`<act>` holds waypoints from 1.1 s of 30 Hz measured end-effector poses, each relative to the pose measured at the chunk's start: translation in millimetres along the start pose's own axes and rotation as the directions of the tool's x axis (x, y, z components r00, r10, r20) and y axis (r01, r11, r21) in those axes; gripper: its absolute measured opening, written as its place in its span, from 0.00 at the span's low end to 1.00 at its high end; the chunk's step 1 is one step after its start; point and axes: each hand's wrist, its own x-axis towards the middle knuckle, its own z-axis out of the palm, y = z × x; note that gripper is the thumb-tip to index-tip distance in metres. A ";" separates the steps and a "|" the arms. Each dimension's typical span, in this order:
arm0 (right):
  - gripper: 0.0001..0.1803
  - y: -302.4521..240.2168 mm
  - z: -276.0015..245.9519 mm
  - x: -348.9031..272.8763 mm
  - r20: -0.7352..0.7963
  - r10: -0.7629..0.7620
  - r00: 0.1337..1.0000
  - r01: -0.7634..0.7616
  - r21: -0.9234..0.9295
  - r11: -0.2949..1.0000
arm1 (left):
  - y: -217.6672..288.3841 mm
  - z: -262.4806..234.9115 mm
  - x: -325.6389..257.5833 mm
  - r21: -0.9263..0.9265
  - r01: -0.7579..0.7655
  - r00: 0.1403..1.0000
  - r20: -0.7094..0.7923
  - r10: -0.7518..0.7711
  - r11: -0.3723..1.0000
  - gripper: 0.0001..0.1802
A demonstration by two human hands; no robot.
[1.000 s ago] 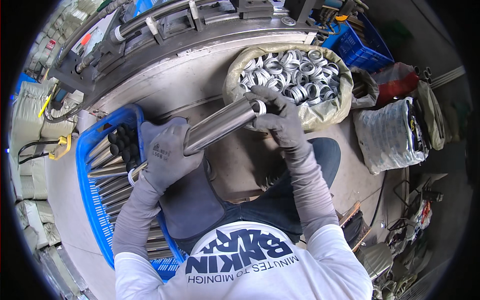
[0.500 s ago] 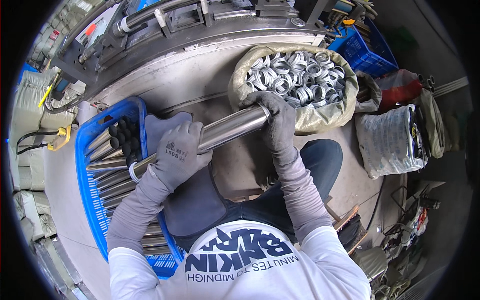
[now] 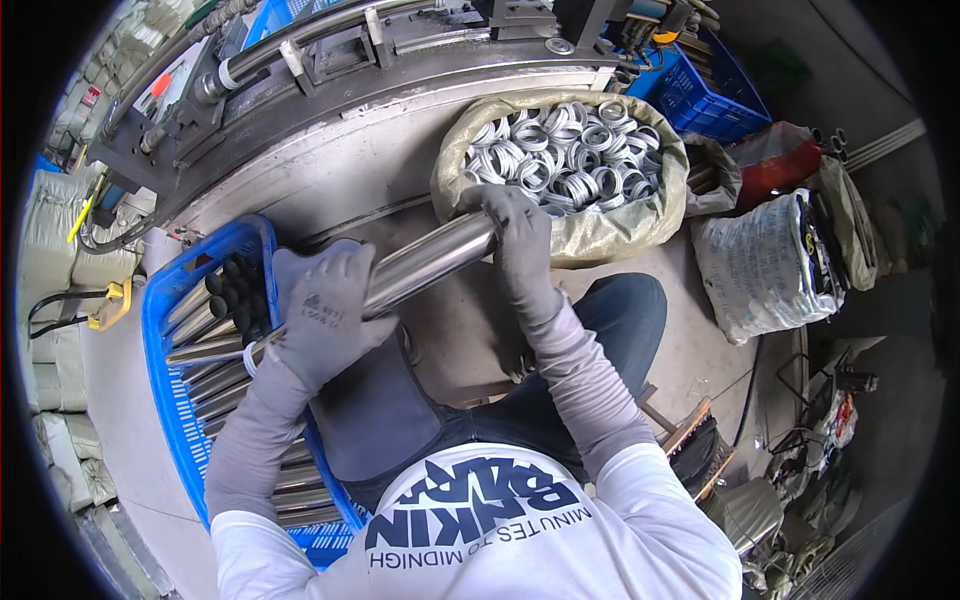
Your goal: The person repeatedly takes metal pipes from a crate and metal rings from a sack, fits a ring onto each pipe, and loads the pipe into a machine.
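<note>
A shiny metal tube (image 3: 430,262) lies slantwise in front of me, its right end higher in the picture. My left hand (image 3: 325,318), in a grey glove, is closed over the tube toward its lower left end, palm hidden and fingers slightly blurred. My gloved right hand (image 3: 512,240) grips the upper right end, with fingers wrapped over its rim. A pale ring (image 3: 250,360) shows at the lower left end, beside my left wrist. Just left of that hand stands a blue plastic basket (image 3: 160,330) holding several metal tubes, some with black ends (image 3: 238,290).
An open woven sack (image 3: 640,225) full of silvery metal rings (image 3: 575,150) stands beyond my right hand. Along the far side runs a machine bench (image 3: 400,75). A dark padded seat (image 3: 375,410) lies by my leg. A stuffed white bag (image 3: 765,265) and blue crate (image 3: 715,95) stand right.
The whole scene has shifted slightly left in view. Both hands still hold the tube; my left hand's fingers look a little looser and more blurred.
</note>
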 end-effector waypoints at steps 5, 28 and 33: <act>0.22 73.8 -47.9 73.2 -0.039 0.383 0.923 -0.366 0.213 0.906 | -29.0 2.2 -14.8 -0.012 0.094 0.995 -0.035 -0.094 0.996 0.36; 0.24 108.8 -40.6 48.4 0.320 0.076 0.944 0.131 -0.577 0.806 | -33.3 7.0 -15.5 -0.043 0.069 0.991 -0.114 -0.074 0.997 0.35; 0.17 118.6 -48.8 40.0 0.050 0.388 0.920 -0.391 0.093 0.916 | -29.1 5.4 -14.8 -0.063 0.054 0.990 -0.126 -0.061 0.997 0.34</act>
